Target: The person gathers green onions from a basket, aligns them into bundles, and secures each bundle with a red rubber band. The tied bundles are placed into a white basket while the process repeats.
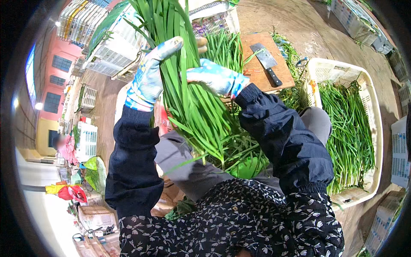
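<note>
A thick bunch of garlic chives (173,67) slants across the space before me, its loose blades spreading down towards my lap. My left hand (149,75), in a white and blue patterned glove, grips the bunch, its thumb in front and fingertips showing behind. From the other side, my gloved right hand (218,77) holds leaves at the middle of the bunch, its fingertips partly hidden by a blade. Beyond my right hand, more chives (224,48) lie beside a wooden cutting board (253,80). On that board rests a cleaver (265,59) with a black handle.
To my right stands a white plastic crate (378,154) filled with chives (346,128). Trimmings (290,51) lie around the board, and a green object (249,167) sits between my knees. Stacked crates (112,54) stand at far left. A person in pink (68,149) is farther off.
</note>
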The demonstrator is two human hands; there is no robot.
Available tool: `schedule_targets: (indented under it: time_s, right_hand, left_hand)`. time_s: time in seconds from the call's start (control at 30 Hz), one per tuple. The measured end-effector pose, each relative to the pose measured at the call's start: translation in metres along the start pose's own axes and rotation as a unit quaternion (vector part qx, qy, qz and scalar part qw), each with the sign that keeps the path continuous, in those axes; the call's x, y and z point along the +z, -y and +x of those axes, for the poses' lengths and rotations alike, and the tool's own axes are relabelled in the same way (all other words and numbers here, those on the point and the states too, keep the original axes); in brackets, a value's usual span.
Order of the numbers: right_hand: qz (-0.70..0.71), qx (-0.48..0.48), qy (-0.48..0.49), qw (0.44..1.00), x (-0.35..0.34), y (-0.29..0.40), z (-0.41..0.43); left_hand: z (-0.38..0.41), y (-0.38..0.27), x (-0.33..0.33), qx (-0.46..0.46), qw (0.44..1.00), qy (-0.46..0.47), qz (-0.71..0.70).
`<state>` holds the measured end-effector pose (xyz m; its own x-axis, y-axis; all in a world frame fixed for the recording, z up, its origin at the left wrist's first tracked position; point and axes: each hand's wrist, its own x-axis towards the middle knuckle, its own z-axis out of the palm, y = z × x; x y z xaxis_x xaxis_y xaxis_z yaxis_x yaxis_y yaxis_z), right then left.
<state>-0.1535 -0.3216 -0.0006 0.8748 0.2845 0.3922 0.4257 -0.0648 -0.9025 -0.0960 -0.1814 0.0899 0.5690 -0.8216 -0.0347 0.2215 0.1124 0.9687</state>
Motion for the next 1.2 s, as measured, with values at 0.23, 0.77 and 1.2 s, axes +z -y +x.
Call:
schedule_targets:
  time_s: [0.23, 0.77, 1.2]
  right_hand:
    - [0.01, 0.051, -0.124, 0.991, 0.015, -0.04, -0.002]
    - [0.376, 0.258, -0.132, 0.88, 0.086, 0.04, -0.142]
    - [0.399, 0.271, -0.285, 0.828, 0.105, -0.043, -0.085]
  left_hand:
    - [-0.034, 0.0, -0.082, 0.122, 0.992, -0.016, -0.036]
    - [-0.073, 0.01, -0.163, 0.211, 0.878, -0.426, -0.06]
    - [-0.079, 0.032, -0.109, 0.203, 0.876, -0.431, -0.077]
